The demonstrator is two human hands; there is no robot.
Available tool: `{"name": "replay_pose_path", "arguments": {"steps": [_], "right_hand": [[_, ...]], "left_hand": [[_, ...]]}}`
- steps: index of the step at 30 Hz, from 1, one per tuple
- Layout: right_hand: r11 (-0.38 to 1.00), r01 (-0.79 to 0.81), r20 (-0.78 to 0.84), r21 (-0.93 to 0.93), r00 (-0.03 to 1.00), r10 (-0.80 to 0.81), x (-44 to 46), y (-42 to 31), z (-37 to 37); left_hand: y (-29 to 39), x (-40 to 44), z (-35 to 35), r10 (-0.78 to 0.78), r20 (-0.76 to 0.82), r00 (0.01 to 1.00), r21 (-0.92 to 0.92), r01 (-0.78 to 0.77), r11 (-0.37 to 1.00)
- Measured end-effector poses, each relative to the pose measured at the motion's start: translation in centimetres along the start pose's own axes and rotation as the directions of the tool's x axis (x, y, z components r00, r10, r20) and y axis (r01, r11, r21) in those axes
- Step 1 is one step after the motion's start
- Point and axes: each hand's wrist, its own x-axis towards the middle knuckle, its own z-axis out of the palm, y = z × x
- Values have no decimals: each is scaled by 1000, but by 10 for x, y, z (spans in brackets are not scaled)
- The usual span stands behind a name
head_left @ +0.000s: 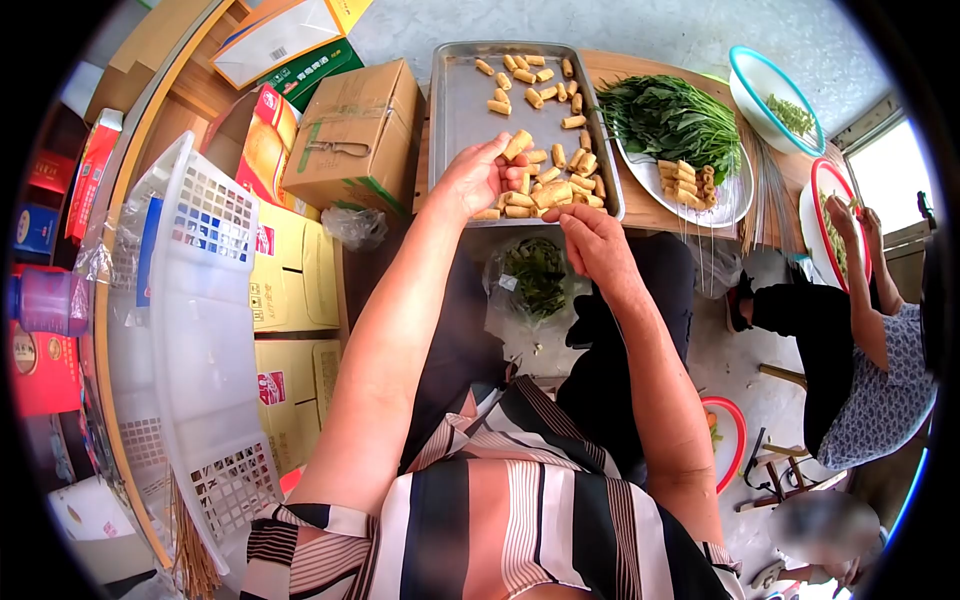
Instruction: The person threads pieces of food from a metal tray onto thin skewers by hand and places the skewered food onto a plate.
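A metal tray (473, 130) holds many short tan rolls that look like rolled bean curd. Over its near left part, my left hand (474, 180) is closed around a tan roll (517, 145), palm partly up. My right hand (598, 245) is at the tray's near edge, fingers bent and pressed together beside a pale roll (552, 194). Whatever those fingers grip is too small to make out. Right of the tray, a white plate (737, 208) bears leafy greens (675, 122) and rolls on skewers (686, 186).
Thin sticks (768, 185) lie beside the plate. A cardboard box (355, 130) and a white plastic crate (205, 340) stand on the left. A bag of greens (535, 278) is below the table. Another person's hands (855, 220) work over a red-rimmed basin (815, 215) on the right.
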Motion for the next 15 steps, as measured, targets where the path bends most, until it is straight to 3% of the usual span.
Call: {"name": "replay_pose_path", "arguments": {"steps": [15], "right_hand": [[1000, -3, 9, -29, 1000, 4, -1, 0, -1]], "left_hand": [[4, -5, 2, 19, 41, 999, 109, -23, 994]]}}
